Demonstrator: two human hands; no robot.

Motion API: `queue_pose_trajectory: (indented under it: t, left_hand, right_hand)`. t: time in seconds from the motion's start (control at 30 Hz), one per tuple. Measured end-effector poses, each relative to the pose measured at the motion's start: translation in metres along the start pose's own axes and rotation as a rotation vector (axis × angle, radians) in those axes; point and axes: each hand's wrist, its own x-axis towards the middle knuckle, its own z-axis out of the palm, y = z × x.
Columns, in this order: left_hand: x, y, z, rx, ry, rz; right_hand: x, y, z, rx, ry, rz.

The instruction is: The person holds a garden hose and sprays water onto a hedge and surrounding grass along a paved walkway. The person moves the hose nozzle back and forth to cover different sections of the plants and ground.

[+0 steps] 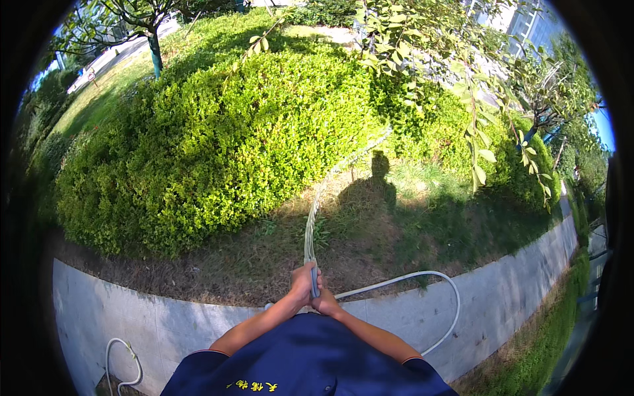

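My left hand (301,281) is wrapped around the grey end of a garden hose (315,282) in front of my waist. Just behind it, my right hand (325,301) grips the same hose lower down. A stream of water (315,203) leaves the hose end, arcs forward and bends right towards the leafy hedge (237,133). Where the stream lands is partly lost in bright foliage. My fingers hide part of the hose end. From beside my right hand the pale hose (454,297) runs out in a wide loop over the paving.
A paved path (198,319) curves under me, bordered by dry soil and grass (426,232). Another hose length (109,356) lies at lower left. Leafy branches (475,128) hang at upper right. A tree trunk (155,54) stands behind the hedge. My shadow (371,185) falls ahead.
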Motion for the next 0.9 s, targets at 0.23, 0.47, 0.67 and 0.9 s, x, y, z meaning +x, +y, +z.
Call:
queue_pose_trajectory:
  t: [0.23,0.47,0.67,0.9]
  left_hand:
    - [-0.015,0.003,-0.031,-0.146,0.317,0.213]
    - [-0.023,0.005,-0.066,-0.332,0.428,0.313]
    - [-0.042,0.013,-0.096,-0.498,0.559,0.388]
    - [-0.066,0.026,-0.119,-0.590,0.670,0.517]
  right_hand:
    - [0.006,-0.031,0.006,-0.223,-0.197,0.123]
    - [0.033,-0.018,0.036,-0.237,-0.344,0.044]
    - [0.042,-0.040,0.069,-0.342,-0.461,-0.071]
    - [0.054,-0.061,0.101,-0.411,-0.614,-0.087]
